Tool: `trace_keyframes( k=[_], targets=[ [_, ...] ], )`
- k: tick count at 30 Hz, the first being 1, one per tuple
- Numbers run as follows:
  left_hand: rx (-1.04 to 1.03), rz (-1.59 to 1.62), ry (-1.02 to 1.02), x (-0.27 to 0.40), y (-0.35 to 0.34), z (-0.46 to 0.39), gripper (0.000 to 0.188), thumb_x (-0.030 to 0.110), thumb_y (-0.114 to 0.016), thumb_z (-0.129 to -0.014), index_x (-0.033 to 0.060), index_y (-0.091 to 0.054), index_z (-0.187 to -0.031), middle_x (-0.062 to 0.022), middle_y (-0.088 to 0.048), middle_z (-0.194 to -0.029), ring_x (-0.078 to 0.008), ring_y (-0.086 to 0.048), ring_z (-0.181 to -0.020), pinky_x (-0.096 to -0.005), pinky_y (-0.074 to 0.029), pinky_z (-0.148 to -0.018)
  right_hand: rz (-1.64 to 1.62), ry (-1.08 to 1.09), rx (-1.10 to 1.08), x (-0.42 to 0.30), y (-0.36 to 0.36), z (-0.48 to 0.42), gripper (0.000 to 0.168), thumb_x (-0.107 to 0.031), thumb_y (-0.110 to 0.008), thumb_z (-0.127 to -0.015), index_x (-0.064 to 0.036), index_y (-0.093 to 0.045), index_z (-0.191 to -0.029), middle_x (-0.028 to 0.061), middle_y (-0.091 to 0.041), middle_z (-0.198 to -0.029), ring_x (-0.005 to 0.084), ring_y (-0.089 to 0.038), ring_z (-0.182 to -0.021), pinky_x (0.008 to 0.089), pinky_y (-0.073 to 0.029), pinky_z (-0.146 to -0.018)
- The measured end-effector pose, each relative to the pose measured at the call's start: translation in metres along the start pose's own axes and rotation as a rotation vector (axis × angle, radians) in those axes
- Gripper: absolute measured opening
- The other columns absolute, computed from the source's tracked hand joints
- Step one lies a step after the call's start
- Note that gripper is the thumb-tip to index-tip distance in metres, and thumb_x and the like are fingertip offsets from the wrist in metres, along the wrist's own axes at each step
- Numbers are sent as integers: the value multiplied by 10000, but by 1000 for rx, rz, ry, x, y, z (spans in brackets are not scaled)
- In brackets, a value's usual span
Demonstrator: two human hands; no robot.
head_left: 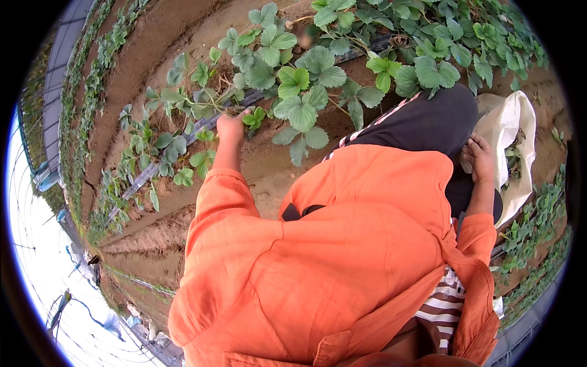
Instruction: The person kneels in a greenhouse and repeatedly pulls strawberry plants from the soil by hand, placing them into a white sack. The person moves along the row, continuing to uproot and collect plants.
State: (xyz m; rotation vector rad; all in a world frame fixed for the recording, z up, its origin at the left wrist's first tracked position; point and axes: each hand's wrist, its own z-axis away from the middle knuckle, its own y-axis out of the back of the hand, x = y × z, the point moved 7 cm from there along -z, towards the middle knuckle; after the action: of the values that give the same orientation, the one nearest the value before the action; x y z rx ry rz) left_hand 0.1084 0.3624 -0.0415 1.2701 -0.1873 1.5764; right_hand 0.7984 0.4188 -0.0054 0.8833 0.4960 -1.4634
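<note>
My left hand (230,128) reaches into a strawberry plant (202,103) at the upper left, at its stems beside a dark drip line (197,126). Leaves and stems cover most of its fingertips, so I cannot tell whether it grips a stem. A small bright green leaf cluster (255,118) is just right of the thumb. On the right, by my dark-trousered knee (440,119), my right hand (479,153) has its fingers curled on the near edge of a white sack (516,119). The sack's mouth gapes, showing green and brown plant scraps (514,158) inside.
Larger strawberry plants (302,105) spread over the bed ahead, with denser foliage (440,41) at the upper right. Bare soil furrows (146,55) and further plant rows (87,91) run along the left. More plants (527,243) grow behind the sack. Greenhouse framing (34,247) curves at the left rim.
</note>
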Motion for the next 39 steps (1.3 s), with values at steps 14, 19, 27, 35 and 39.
trace_keyframes(
  k=[14,19,27,35,39],
  targets=[
    [25,-482,-131,30,2,34,187,35,-599,-816,-47,-583,-983,-130,-652,-733,-206,-609,-480,-313,-507,-479,15,-22,-53,3,-1,-6,277,-94,-556,-874,-34,-568,-1144,2,-601,-855,59,-552,-651,173,-467,-551],
    [74,-204,35,15,53,33,201,7,-602,-825,-27,-526,-1008,-103,-640,-770,-164,-596,-490,-286,-481,-401,3,-30,-33,4,2,-1,282,-101,-556,-874,-34,-562,-1149,12,-605,-892,63,-556,-681,186,-474,-576],
    [-41,426,-201,129,28,71,134,42,-532,-893,1,-538,-1021,-58,-570,-768,-127,-544,-537,-247,-433,-481,-56,445,143,-91,-13,43,349,-102,-536,-905,28,-515,-1229,86,-594,-1084,111,-567,-840,237,-474,-741],
    [-647,143,-1248,325,-237,273,192,104,-567,-802,-9,-566,-958,-128,-608,-791,-262,-594,-740,-359,-459,-647,32,950,-125,-224,-145,166,692,-333,-610,-859,9,-306,-1378,179,-458,-1308,266,-471,-1196,363,-387,-985],
    [-687,18,-1460,332,-318,359,295,136,-549,-767,-24,-556,-1015,-135,-583,-1029,-293,-519,-1010,-461,-365,-812,-573,611,103,-203,-57,127,331,-224,-490,-945,14,-532,-1170,122,-577,-1093,180,-560,-992,287,-472,-835]
  ],
)
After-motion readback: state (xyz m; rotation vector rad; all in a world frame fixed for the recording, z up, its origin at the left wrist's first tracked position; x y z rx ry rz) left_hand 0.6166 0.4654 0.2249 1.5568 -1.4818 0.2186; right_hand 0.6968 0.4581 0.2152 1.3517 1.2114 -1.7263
